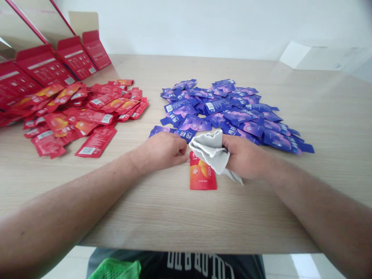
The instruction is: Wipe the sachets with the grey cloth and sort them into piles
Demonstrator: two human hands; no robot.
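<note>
A red sachet point(202, 176) with an orange fruit picture lies flat on the table in front of me, its upper part covered. My right hand point(242, 155) is closed around a folded whitish cloth point(210, 149), which rests over the top of that sachet. Curled fingers show on my left hand point(165, 152), its thumb tip at the sachet's upper left edge. Whether those fingers grip the sachet I cannot make out. Just beyond both hands spreads a heap of purple sachets point(216, 106).
Many red sachets point(100, 101) are piled at the left. Behind them stand open red cartons point(48, 64). A white box point(312, 57) sits at the back right by the wall. The wooden table's point(186, 228) front edge is close to my body, and green mesh fabric point(116, 269) shows below it.
</note>
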